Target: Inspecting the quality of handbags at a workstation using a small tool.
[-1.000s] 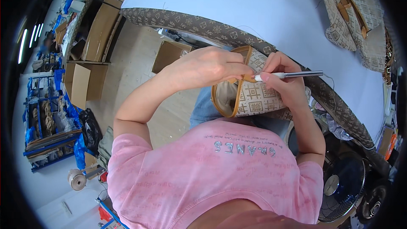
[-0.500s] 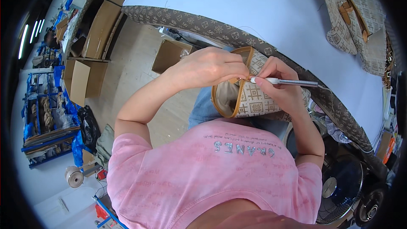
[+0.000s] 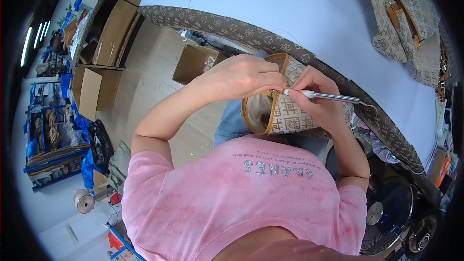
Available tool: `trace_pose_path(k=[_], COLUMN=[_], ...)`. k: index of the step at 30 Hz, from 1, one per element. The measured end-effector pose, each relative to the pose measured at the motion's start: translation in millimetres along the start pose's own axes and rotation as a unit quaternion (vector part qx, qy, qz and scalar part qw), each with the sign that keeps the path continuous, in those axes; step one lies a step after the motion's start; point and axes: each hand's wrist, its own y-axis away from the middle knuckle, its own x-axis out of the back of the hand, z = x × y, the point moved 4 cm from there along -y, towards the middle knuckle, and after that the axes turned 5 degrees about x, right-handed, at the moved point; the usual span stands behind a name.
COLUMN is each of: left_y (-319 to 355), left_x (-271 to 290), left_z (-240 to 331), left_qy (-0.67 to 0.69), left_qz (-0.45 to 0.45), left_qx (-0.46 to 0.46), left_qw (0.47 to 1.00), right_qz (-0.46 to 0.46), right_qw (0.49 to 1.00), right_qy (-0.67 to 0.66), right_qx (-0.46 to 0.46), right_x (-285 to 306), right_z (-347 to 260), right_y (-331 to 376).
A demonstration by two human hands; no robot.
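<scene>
We note the left hand [image 3: 244,75] pinching the bag [image 3: 285,116] rim, held off the table [image 3: 270,9] near its front edge. The right hand [image 3: 319,99] grips a metal tool [image 3: 328,96]. Advise keeping the tip steady on the trim.

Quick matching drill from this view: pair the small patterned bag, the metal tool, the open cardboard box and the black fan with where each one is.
Things:
1. small patterned bag
2. metal tool
3. open cardboard box
4. black fan

Places:
A. on the floor beside the table
B. low at the right, under the table edge
C. gripped by the left hand at its rim
D. in the right hand, tip at the bag's rim

Pairs: 1-C, 2-D, 3-A, 4-B
</scene>
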Motion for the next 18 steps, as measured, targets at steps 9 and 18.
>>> trace_pose_path(k=[9, 18], left_y=[-1.1, -1.3], left_x=[-0.9, -0.5], left_z=[-0.4, 0.4], left_qy=[0.006, 0.004], left_qz=[0.001, -0.001], left_qx=[0.001, 0.001], left_qw=[1.0, 1.0], right_qz=[0.003, 0.003], right_qw=[1.0, 1.0], right_qy=[0.009, 0.015], right_qx=[0.01, 0.008], right_x=[0.3, 0.6], right_z=[-1.6, 0.3], right_y=[0.3, 0.9])
